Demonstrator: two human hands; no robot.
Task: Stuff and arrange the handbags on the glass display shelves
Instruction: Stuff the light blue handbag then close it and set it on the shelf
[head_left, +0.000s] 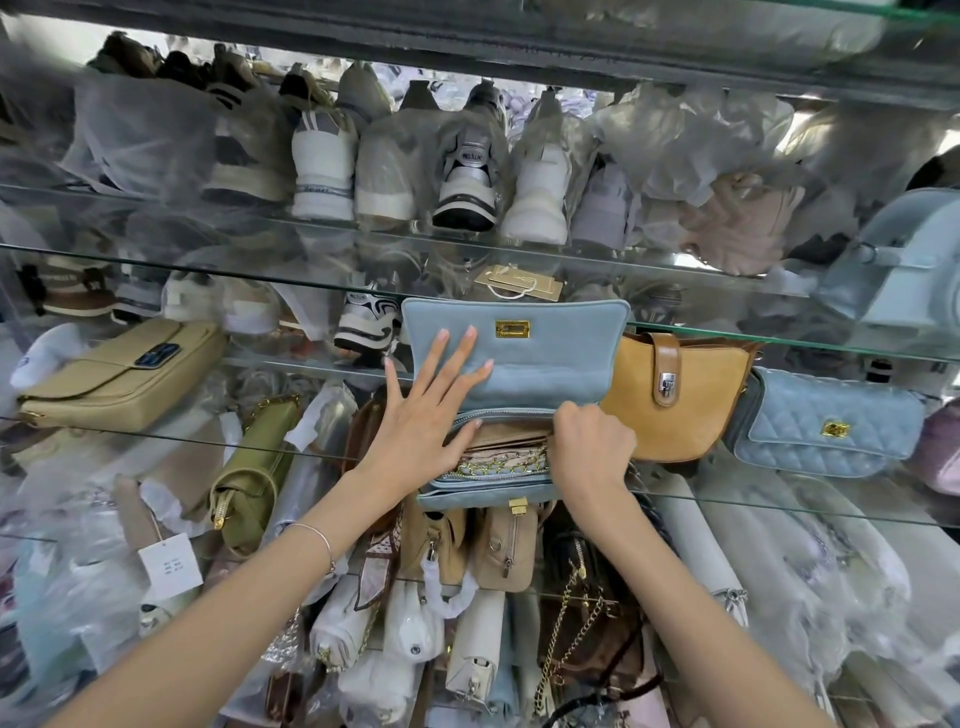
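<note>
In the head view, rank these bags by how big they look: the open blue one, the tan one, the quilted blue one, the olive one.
Largest: open blue bag, flap raised.
Next: tan bag and quilted blue bag, about alike, so not ranked.
Smallest: olive bag, seen at an angle.

A shop: glass display shelves (727, 332) carry rows of sneakers (462, 171) (many plastic-wrapped), handbags (826, 421) and a price tag (169, 566).
</note>
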